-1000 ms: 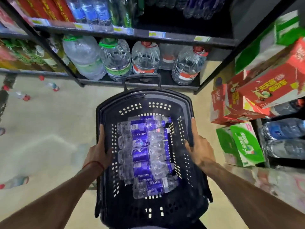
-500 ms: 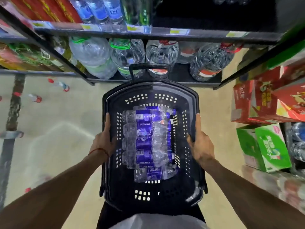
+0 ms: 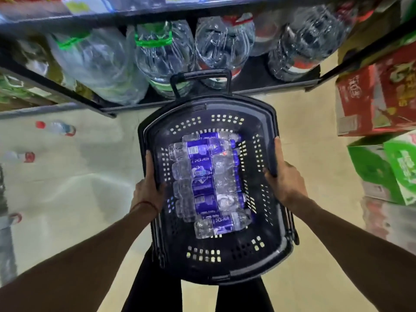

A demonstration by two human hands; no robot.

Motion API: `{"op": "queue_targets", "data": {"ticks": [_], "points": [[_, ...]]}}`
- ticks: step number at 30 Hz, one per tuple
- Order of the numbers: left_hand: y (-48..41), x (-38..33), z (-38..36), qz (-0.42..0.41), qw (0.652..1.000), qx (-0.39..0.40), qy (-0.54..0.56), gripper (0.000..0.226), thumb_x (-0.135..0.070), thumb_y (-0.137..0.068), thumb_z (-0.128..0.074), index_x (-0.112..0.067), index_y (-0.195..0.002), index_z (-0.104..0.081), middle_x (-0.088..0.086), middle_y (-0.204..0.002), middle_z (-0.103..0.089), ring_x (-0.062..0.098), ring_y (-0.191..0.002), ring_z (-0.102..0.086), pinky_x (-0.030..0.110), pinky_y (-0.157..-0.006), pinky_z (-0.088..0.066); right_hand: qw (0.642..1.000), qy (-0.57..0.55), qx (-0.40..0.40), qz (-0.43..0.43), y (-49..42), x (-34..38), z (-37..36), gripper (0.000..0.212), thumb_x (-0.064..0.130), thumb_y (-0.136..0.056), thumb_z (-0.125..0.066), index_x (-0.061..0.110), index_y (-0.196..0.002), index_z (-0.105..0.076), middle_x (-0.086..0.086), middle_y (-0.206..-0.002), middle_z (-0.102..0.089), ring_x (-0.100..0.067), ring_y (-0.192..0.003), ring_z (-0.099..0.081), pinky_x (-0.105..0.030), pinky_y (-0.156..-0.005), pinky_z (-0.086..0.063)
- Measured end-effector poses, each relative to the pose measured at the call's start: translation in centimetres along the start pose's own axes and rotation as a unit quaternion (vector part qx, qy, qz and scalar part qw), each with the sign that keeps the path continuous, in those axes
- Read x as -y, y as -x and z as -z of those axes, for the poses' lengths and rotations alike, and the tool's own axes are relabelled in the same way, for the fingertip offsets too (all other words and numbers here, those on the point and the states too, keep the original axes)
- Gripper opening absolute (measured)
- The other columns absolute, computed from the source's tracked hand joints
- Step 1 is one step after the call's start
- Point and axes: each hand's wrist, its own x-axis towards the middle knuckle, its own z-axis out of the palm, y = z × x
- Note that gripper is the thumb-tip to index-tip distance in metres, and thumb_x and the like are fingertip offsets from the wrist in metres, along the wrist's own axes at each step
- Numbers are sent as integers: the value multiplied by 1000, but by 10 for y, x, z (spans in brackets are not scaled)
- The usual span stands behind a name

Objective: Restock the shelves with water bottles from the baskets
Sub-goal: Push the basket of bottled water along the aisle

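Black plastic filled both grips: the left hand (image 3: 147, 190) curled its fingers (image 3: 149, 163) over one side rim of the basket (image 3: 209, 109), and the right hand (image 3: 284, 179) clamped the opposite rim. Inside, small water bottles (image 3: 202, 176) with purple labels lay on their sides (stacked in at least two layers). Beyond the basket's upright handle (image 3: 201, 74), large water jugs (image 3: 162, 55) stood on the bottom shelf (image 3: 256, 68), with red cartons (image 3: 373, 97) and green cartons (image 3: 387, 170) to the right.

Big jugs (image 3: 162, 52) crowd btm shelf (image 3: 254, 73); basket handle (image 3: 202, 73) blocks front.
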Motion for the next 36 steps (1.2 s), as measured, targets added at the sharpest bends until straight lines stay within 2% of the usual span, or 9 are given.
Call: {"op": "queue_targets", "data": {"ticks": [5, 11, 13, 16, 20, 22, 27, 31, 36], "points": [[-57, 21, -27, -18, 1000, -7, -2, 98, -16, -99, -56, -40, -159, 18, 28, -100, -70, 37, -76, -60, 44, -76, -50, 1000, -12, -1, 11, -48, -9, -45, 104, 26, -104, -62, 40, -159, 24, 1, -83, -54, -7, -62, -48, -34, -70, -43], [-109, 35, -59, -17, 1000, -8, -10, 96, -17, -100, -55, -38, -160, 17, 31, -104, -69, 47, -90, -65, 48, -83, -50, 1000, -25, 0, 3, -97, -26, -96, 103, 28, -104, -61, 42, -158, 26, -13, -94, -67, -16, -61, -52, -37, -68, -48], [-123, 38, -68, -22, 1000, -10, -7, 96, -15, -100, -55, -37, -160, 17, 31, -104, -69, 47, -89, -65, 47, -82, -50, 1000, -23, -6, 9, -110, -30, -107, 103, 28, -104, -61, 40, -159, 25, -17, -97, -69, -19, -61, -51, -35, -67, -46], [-141, 41, -77, -23, 1000, -13, -1, 95, -16, -101, -54, -36, -160, 17, 29, -102, -70, 43, -83, -65, 48, -83, -52, 999, -29, -3, 14, -128, -33, -118, 104, 26, -104, -62, 40, -159, 26, -15, -94, -68, -22, -63, -57, -40, -67, -51], [-150, 34, -84, -42, 999, -20, 6, 94, -15, -101, -55, -34, -161, 15, 15, -86, -63, 21, -63, -52, 40, -76, -50, 999, -29, -16, 15, -141, -42, -125, 103, 25, -104, -61, 39, -159, 25, -9, -87, -63, -16, -60, -53, -36, -65, -45], [-155, 30, -85, -52, 998, -30, 2, 95, -15, -100, -55, -35, -161, 16, 10, -84, -60, 24, -65, -53, 41, -77, -50, 999, -32, -19, 12, -147, -43, -123, 102, 26, -104, -60, 39, -159, 25, -8, -86, -61, -12, -60, -51, -33, -65, -42], [-161, 21, -84, -24, 999, -35, 5, 96, -15, -100, -54, -39, -160, 17, 20, -92, -68, 29, -72, -57, 44, -83, -53, 999, -33, -9, 24, -163, -42, -115, 102, 26, -104, -61, 39, -160, 24, -10, -83, -62, -12, -59, -51, -31, -66, -41], [-162, 11, -88, -18, 999, -40, 4, 96, -16, -100, -56, -38, -160, 16, 23, -93, -69, 26, -70, -54, 38, -78, -48, 999, -24, -5, 33, -173, -46, -105, 102, 25, -104, -61, 38, -160, 24, -8, -80, -61, -12, -58, -50, -25, -53, -33], [-167, -2, -95, -23, 999, -33, 5, 98, -13, -99, -57, -38, -160, 16, 16, -87, -66, 19, -64, -52, 35, -77, -46, 999, -28, -14, 31, -179, -61, -100, 103, 28, -104, -61, 39, -159, 26, -10, -84, -64, -13, -58, -51, -33, -65, -43]]}}
